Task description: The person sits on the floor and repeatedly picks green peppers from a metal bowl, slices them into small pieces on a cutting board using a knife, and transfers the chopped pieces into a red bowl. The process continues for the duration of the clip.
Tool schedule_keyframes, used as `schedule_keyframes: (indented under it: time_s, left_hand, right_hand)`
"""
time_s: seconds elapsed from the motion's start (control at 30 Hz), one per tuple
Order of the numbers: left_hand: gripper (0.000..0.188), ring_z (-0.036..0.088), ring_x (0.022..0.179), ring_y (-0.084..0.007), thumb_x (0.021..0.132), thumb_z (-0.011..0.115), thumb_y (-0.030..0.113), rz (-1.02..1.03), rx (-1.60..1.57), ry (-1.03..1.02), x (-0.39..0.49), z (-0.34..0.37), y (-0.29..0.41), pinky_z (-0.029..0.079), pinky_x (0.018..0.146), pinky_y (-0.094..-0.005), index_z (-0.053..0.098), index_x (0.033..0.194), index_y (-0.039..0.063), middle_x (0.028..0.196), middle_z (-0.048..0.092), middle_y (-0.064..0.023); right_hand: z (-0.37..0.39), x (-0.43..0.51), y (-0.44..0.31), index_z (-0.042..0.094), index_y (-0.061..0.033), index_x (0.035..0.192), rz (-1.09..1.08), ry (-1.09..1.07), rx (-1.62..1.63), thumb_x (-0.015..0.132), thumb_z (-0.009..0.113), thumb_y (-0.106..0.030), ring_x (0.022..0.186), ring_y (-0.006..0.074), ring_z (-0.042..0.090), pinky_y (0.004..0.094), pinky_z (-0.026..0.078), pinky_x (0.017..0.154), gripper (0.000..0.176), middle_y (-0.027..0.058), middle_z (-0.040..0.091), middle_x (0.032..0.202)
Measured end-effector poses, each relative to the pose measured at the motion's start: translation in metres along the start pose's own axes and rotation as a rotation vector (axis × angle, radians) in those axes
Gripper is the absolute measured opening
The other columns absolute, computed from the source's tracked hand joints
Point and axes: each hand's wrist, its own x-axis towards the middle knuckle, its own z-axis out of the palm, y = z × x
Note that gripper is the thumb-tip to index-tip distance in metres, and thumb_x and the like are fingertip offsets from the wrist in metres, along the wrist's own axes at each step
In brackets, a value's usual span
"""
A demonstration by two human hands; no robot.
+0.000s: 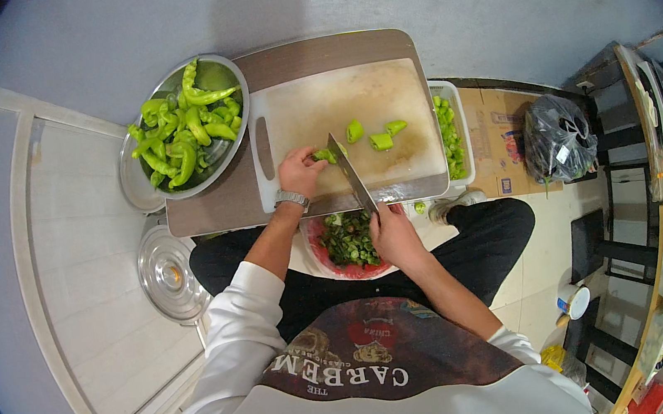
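My left hand [300,172] presses a piece of green pepper [322,156] on the white plastic cutting board [287,112]. My right hand [396,233] grips the handle of a kitchen knife [352,176], whose blade lies across the pepper's right side. Further right on the board are cut green pepper pieces [381,141]. A metal bowl [240,121] of whole green peppers [195,124] stands at the table's left. Below the table edge, between my knees, a red-lined basin [317,240] holds chopped green trimmings [350,242].
A white plastic basket [464,126] of cut peppers [451,141] is beside the table's right edge. A black plastic bag [558,136] lies beyond it near flattened cardboard [489,142]. At left is a round metal lid [171,277]; shelving [629,224] stands far right.
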Motion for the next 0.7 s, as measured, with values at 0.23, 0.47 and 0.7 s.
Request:
schedule_keyframes:
  time_s: [0.23, 0.47, 0.7]
  left_hand:
    - [0.042, 0.072, 0.085, -0.0196, 0.077, 0.084, 0.015, -0.159, -0.064, -0.031, -0.009, -0.005, -0.018, 0.059, 0.076, -0.0332, 0.073, 0.117, 0.006, 0.097, 0.071, -0.0109]
    - [0.038, 0.074, 0.091, -0.0207, 0.079, 0.082, 0.012, -0.048, -0.038, 0.002, -0.026, -0.012, -0.028, 0.061, 0.079, -0.0345, 0.071, 0.114, 0.002, 0.105, 0.072, -0.0138]
    - [0.035, 0.072, 0.084, -0.0224, 0.078, 0.081, 0.008, -0.195, -0.114, -0.022, -0.027, -0.012, -0.015, 0.06, 0.076, -0.0344, 0.07, 0.111, 0.002, 0.097, 0.073, -0.0134]
  right_hand:
    - [0.01, 0.061, -0.022, 0.057, 0.0016, 0.104, 0.069, -0.022, -0.02, 0.1, 0.051, -0.016, 0.078, 0.0521, 0.066, 0.0619, 0.052, 0.075, 0.019, 0.032, 0.066, 0.078]
    - [-0.008, -0.01, -0.014, 0.058, 0.0005, 0.099, -0.108, 0.013, -0.02, 0.098, 0.055, -0.014, 0.078, 0.0505, 0.065, 0.0568, 0.045, 0.094, 0.015, 0.0283, 0.064, 0.071]
    - [-0.003, -0.015, -0.02, 0.057, 0.0003, 0.101, -0.132, -0.04, -0.122, 0.099, 0.054, -0.014, 0.075, 0.0495, 0.066, 0.0582, 0.051, 0.084, 0.015, 0.0284, 0.066, 0.071]
